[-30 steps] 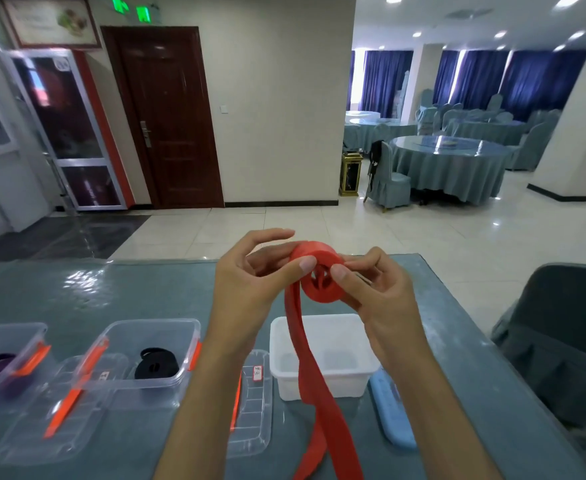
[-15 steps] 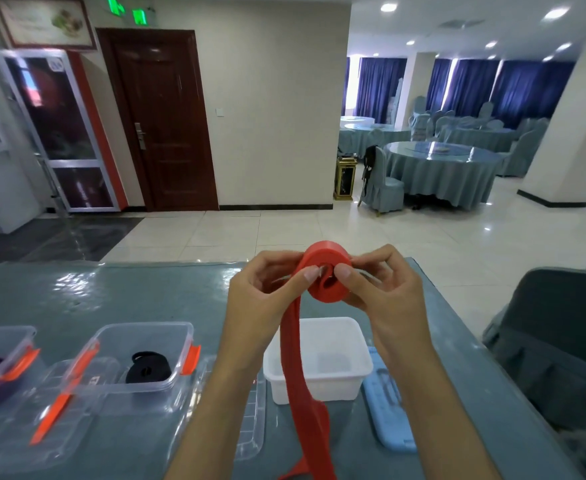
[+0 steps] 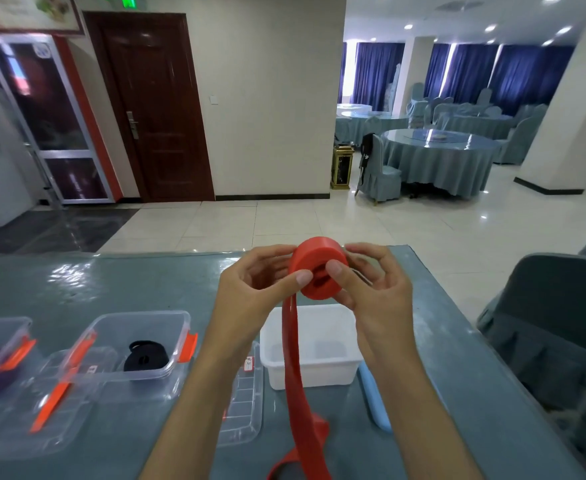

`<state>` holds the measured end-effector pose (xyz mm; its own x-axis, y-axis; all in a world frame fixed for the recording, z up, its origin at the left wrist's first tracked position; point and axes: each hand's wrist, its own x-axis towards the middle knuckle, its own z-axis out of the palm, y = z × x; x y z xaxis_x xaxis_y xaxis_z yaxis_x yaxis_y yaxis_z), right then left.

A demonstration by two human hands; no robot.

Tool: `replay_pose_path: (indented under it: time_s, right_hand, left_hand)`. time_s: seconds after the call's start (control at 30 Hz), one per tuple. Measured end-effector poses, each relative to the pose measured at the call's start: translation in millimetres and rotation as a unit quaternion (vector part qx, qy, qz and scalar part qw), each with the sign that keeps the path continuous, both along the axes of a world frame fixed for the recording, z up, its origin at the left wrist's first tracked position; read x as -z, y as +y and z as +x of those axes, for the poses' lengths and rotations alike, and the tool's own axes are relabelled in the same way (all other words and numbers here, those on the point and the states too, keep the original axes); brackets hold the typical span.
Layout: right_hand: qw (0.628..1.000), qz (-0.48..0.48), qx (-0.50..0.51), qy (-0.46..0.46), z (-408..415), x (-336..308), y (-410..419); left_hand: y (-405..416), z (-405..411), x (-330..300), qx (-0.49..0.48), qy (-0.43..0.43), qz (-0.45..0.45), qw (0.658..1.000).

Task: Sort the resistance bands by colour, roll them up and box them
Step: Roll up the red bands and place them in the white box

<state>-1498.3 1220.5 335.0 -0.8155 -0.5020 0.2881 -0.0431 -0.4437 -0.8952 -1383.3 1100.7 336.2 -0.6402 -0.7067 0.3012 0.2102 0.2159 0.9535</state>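
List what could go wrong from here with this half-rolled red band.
1. The red roll is pinched only between the left hand and right hand; a loosened grip could let it spring open.
2. The loose tail trails over the white box and twists near the table edge, so it may wind in crooked.

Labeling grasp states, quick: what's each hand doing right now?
Left hand: closed on the red band roll.
Right hand: closed on the same roll.

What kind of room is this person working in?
Probably a restaurant banquet hall: round tables under blue-grey cloths, covered chairs, blue curtains and a tiled floor.
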Motion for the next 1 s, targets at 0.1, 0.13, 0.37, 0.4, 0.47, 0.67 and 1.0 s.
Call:
replay_pose_path:
  time_s: [0.1,0.13,0.37,0.4,0.47,0.67,1.0]
  right_hand:
    - [0.999,-0.005,-0.022,-0.024,3.4,6.1,-0.9]
    - [0.999,-0.003,-0.031,-0.024,4.0,7.6,-1.3]
    - [1.000,-0.018,-0.007,0.024,-3.2,-9.7,-0.7]
    - [0.999,-0.032,-0.008,0.013,-3.0,-9.3,-2.0]
    - [0.999,-0.043,-0.029,-0.016,-2.9,-3.8,-3.0]
    - [0.999,0.031,-0.015,0.021,-4.9,7.7,-0.2]
    - [0.995,0.054,-0.071,0.043,-6.2,10.1,-0.9]
  left_hand:
    - [-3.4,2.4,-4.1,0.006,0.005,-0.003,1.000]
    - [-4.0,2.6,-6.0,0.002,0.016,0.002,1.000]
    - [8.1,-2.9,-7.3,-0.010,0.052,-0.001,0.999]
    - [7.6,-3.1,-7.8,0.000,0.047,0.001,0.999]
    - [4.6,-3.5,-10.0,0.015,0.042,0.005,0.999]
    - [2.9,-0.5,0.0,-0.017,0.067,0.053,0.996]
    - [-5.6,7.9,6.7,-0.024,0.081,0.068,0.994]
